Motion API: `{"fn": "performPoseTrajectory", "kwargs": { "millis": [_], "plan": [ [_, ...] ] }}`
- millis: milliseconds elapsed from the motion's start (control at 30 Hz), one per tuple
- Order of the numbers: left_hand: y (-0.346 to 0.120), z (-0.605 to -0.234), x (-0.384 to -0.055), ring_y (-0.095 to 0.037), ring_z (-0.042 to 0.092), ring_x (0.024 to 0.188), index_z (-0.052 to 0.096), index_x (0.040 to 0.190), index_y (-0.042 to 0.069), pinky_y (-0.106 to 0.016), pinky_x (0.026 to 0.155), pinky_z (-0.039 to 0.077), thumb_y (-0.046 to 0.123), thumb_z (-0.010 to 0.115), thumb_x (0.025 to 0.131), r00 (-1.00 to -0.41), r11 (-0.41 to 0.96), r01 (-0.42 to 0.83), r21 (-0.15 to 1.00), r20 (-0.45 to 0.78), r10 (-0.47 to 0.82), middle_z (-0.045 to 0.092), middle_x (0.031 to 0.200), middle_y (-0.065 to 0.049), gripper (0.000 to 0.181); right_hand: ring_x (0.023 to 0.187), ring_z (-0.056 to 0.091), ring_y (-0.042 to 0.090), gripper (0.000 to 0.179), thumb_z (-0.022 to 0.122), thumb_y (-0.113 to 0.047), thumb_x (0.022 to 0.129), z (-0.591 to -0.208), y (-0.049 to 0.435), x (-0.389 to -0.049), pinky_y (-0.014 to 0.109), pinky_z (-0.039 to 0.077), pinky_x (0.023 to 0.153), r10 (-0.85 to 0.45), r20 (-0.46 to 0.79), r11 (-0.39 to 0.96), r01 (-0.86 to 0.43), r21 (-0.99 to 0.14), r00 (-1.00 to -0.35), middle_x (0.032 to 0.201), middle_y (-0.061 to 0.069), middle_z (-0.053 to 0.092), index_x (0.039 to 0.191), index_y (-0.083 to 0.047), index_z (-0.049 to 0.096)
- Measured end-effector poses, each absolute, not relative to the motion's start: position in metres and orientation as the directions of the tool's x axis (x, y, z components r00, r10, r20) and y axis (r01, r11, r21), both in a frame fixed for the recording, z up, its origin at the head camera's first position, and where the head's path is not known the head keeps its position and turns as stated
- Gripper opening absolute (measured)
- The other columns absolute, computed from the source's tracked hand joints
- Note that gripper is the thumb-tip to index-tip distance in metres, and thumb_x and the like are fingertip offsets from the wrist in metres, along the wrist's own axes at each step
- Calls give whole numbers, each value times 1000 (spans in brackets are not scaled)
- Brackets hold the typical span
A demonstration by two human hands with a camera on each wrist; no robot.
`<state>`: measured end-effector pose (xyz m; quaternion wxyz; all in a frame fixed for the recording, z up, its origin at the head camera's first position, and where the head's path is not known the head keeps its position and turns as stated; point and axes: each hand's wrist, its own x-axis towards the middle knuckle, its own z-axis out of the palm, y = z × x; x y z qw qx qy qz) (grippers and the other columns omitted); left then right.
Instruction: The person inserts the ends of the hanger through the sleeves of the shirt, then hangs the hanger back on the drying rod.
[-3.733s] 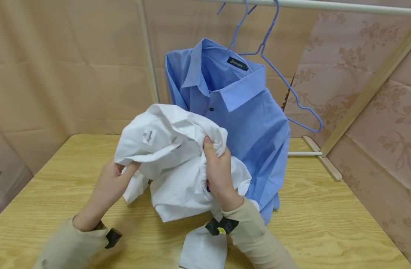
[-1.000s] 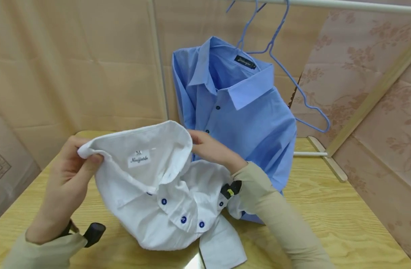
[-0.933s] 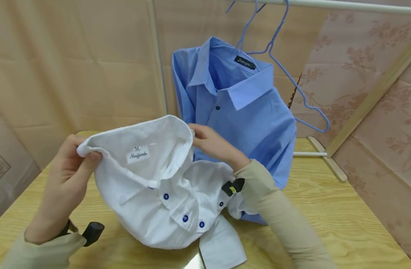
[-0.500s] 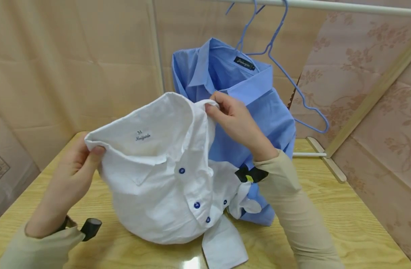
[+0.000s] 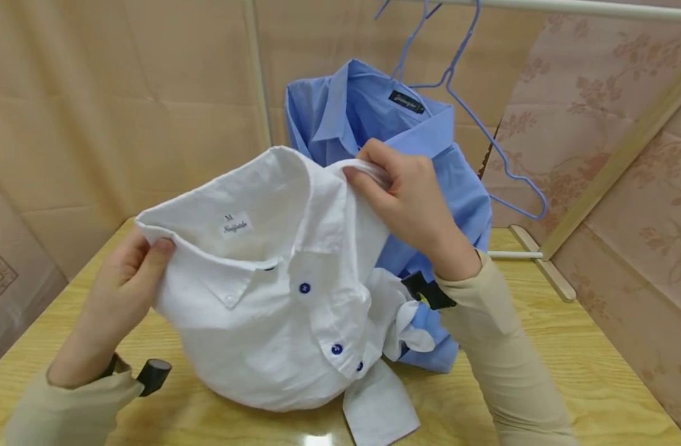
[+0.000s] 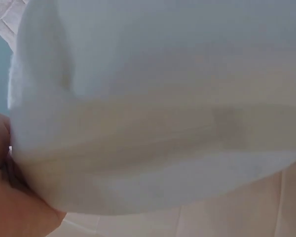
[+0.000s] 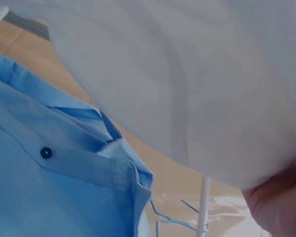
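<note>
A white shirt (image 5: 262, 341) with dark blue buttons is held up between both hands, its collar spread wide and the neck label showing inside. My left hand (image 5: 119, 288) pinches the collar side at the left, thumb in front. On the other side my right hand (image 5: 409, 198) grips the shoulder fabric between thumb and fingers. One white sleeve end (image 5: 380, 406) hangs down to the table. White cloth fills most of the left wrist view, with part of the left hand (image 6: 19, 202) at its edge. In the right wrist view the right hand (image 7: 281, 200) holds the cloth's lower corner.
Behind the white shirt, a blue shirt (image 5: 463, 179) hangs on a blue hanger from a white rail (image 5: 585, 7). A bare blue hanger (image 5: 507, 170) hangs beside it. The wooden table (image 5: 563, 359) lies below, with a rack foot (image 5: 543, 263) at its back right.
The bunched white shirt has been opened out and lifted, collar now spread. My right hand has let go of the collar edge, moved up and right, and taken the shoulder fabric.
</note>
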<state>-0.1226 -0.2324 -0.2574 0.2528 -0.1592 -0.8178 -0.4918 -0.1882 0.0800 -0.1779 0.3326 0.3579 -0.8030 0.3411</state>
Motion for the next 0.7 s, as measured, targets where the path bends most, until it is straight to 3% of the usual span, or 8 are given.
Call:
{"fn": "performPoseTrajectory", "kwargs": {
  "millis": [100, 267, 533, 633, 700],
  "plan": [
    [-232, -257, -123, -6, 55, 58, 56, 106, 20, -18, 50, 45, 4, 46, 93, -819, 458, 497, 736, 573, -32, 58, 77, 8, 23, 50, 45, 9, 18, 60, -19, 88, -179, 83, -185, 24, 36, 46, -369, 760, 564, -779, -274, -535, 60, 2, 49, 73, -9, 55],
    [-232, -259, -126, -5, 53, 48, 58, 102, 23, -20, 41, 43, 10, 51, 92, -820, 511, 468, 721, 570, -54, 56, 63, 10, 18, 49, 45, 11, 19, 58, -24, 89, -197, 91, -185, 26, 36, 48, -408, 664, 637, -716, -285, -627, 58, 0, 50, 75, -12, 57],
    [-223, -270, -139, -5, 48, 45, 62, 103, 9, -19, 39, 40, 14, 57, 89, -827, 608, 454, 651, 562, 16, 54, 58, 11, 15, 44, 41, 11, 16, 52, -27, 92, -237, 108, -185, 27, 35, 45, -430, 468, 715, -607, -346, -772, 52, -1, 43, 81, -16, 57],
    [-219, -274, -143, -4, 49, 48, 64, 102, 9, -18, 42, 40, 13, 58, 89, -816, 615, 472, 632, 577, 33, 56, 62, 12, 15, 48, 46, 12, 15, 52, -29, 92, -249, 113, -183, 28, 37, 49, -444, 408, 743, -583, -330, -798, 55, -2, 49, 89, -16, 59],
    [-217, -278, -146, -3, 48, 50, 64, 100, 9, -18, 43, 39, 13, 59, 89, -814, 619, 476, 625, 579, 41, 56, 64, 11, 14, 59, 54, 13, 16, 53, -29, 92, -255, 116, -182, 31, 42, 57, -463, 373, 738, -583, -339, -804, 66, -1, 58, 97, -16, 60]
  ]
}}
